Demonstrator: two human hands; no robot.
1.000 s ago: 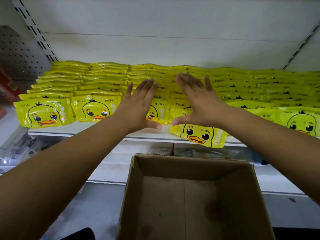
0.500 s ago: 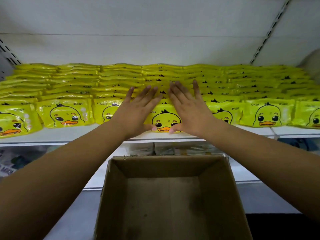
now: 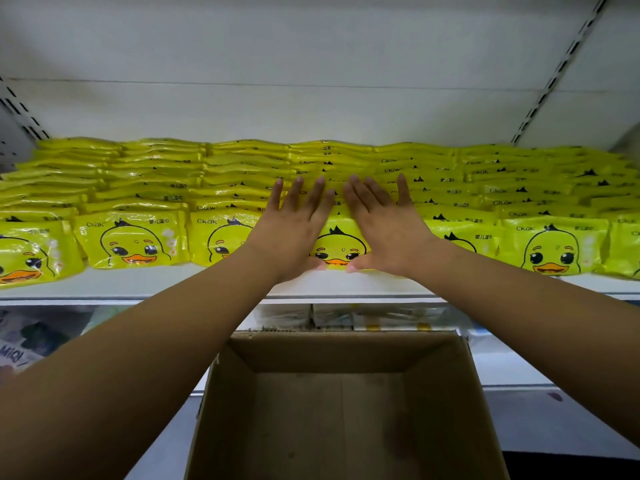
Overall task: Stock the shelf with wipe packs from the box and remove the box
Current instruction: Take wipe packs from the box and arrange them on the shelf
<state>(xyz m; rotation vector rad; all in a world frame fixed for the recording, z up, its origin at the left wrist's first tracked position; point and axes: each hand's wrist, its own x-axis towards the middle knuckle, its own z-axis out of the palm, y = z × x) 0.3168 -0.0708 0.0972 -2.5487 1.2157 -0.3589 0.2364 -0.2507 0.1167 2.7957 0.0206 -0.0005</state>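
Note:
Rows of yellow wipe packs with a duck face fill the white shelf [image 3: 173,282] from left to right. My left hand [image 3: 294,230] and my right hand [image 3: 384,230] lie flat with straight fingers on the middle front pack [image 3: 341,249], thumbs at its lower edge. Below my arms stands the brown cardboard box [image 3: 235,403], its flaps open and its inside empty.
A lower shelf [image 3: 502,372] behind the box carries white packages [image 3: 346,315]. More packaged goods [image 3: 27,341] lie at the lower left. Slotted shelf uprights [image 3: 561,67] run up the white back wall on both sides.
The middle front pack, which hung over the shelf edge, now lies in line with the front row. Both hands stay flat on it, pressed slightly further in.

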